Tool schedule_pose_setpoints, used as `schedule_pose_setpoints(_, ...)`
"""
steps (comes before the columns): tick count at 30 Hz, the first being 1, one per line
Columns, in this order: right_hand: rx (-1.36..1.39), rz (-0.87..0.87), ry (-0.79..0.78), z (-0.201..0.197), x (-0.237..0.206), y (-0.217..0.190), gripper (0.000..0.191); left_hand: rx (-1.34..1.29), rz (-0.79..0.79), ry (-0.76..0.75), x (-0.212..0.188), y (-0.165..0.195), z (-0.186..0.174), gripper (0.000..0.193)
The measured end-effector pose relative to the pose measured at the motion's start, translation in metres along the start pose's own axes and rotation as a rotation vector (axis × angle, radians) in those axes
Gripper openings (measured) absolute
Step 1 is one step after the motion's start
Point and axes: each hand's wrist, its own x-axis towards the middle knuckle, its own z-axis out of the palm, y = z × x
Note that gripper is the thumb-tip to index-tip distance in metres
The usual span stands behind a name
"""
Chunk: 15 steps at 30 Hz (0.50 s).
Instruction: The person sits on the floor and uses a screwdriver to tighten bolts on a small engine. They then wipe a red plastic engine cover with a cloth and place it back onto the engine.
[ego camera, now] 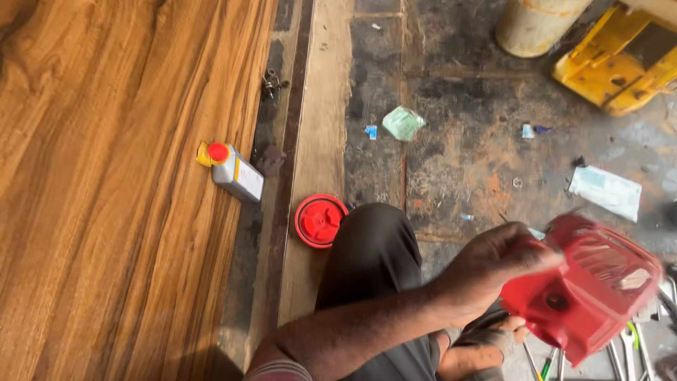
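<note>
We find the left hand (493, 264) closed on the upper edge of a red plastic cover (585, 286), which is held above the floor at lower right and appears blurred. The right hand (504, 331) sits under the cover's lower edge; we cannot tell whether it grips. We judge the one-edge hold a risk: the cover could slip and fall onto the metal tools (620, 353) beneath it. The red cap (320, 220) lies just beside the knee (374, 240) and could be knocked. The small grey bottle (236, 173) lies on its side at the wooden board's (106, 197) edge and may roll.

A bottle (236, 171) lies left of the round cap (321, 220).
</note>
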Motion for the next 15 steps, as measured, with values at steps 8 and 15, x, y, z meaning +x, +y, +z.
schedule_pose_setpoints(8, 0.010, -0.013, -0.012, 0.007, 0.006, 0.003, 0.047, 0.435, 0.022, -0.191, 0.004, 0.010, -0.008, 0.041)
schedule_pose_setpoints(15, 0.017, -0.008, 0.012, 0.008, 0.012, -0.003, 0.048, -0.914, -0.129, -0.277, 0.008, -0.009, -0.024, 0.024)
